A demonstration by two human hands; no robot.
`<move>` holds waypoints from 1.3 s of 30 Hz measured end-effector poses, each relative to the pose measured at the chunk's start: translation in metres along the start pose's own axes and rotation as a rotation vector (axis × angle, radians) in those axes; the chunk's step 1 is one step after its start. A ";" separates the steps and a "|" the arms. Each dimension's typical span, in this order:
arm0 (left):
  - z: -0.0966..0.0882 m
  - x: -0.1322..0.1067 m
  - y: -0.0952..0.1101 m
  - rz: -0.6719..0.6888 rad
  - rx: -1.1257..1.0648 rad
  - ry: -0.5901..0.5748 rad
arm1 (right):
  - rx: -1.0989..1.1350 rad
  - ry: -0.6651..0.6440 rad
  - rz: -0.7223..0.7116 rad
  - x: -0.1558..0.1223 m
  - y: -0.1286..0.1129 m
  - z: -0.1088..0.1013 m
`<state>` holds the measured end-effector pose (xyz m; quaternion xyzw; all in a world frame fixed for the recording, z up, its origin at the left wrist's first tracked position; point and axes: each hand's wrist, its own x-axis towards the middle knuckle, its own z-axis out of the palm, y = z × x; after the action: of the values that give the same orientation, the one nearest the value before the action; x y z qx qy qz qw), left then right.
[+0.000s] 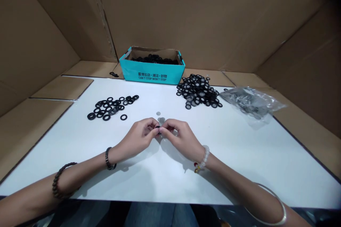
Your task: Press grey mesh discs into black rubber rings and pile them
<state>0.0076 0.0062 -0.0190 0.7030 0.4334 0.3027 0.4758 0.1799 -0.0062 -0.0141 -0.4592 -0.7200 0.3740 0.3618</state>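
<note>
Close together over the middle of the white table, my left hand (142, 133) and my right hand (181, 135) pinch one small black rubber ring (159, 130) between thumbs and fingers. Most of the ring is hidden by the fingertips. Just beyond the hands lie a few small grey mesh discs (161, 120). Loose black rings (106, 117) are scattered on the table to the left. On the right is a heap of black rings with grey mesh centres (198, 90).
A turquoise box (151, 72) holding many black rings stands at the back. A clear plastic bag (249, 103) of grey discs lies at the right. Cardboard walls (207, 17) surround the white table (234, 156). A few rings (114, 74) sit left of the box.
</note>
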 end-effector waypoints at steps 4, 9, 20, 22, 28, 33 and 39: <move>-0.004 0.001 0.002 0.022 0.150 -0.058 | -0.119 0.098 -0.122 -0.004 0.004 0.010; -0.006 0.001 0.005 0.023 0.275 -0.048 | -0.190 0.178 -0.240 -0.006 0.007 0.015; -0.004 -0.003 0.008 0.085 0.077 0.207 | -0.103 0.233 -0.163 -0.009 0.000 0.021; -0.002 -0.003 0.007 0.052 -0.005 0.178 | -0.053 0.229 -0.116 -0.009 0.001 0.022; -0.002 0.003 0.002 -0.174 -0.309 -0.094 | 0.054 0.119 -0.001 -0.004 0.008 0.013; -0.005 0.005 0.001 -0.169 -0.380 -0.134 | 0.124 -0.037 -0.006 -0.002 0.011 0.006; -0.004 0.006 -0.002 -0.094 -0.342 -0.096 | -0.117 -0.087 -0.121 -0.001 0.007 0.002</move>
<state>0.0062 0.0137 -0.0194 0.6044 0.3849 0.3153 0.6222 0.1812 -0.0059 -0.0216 -0.4187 -0.7819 0.3284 0.3248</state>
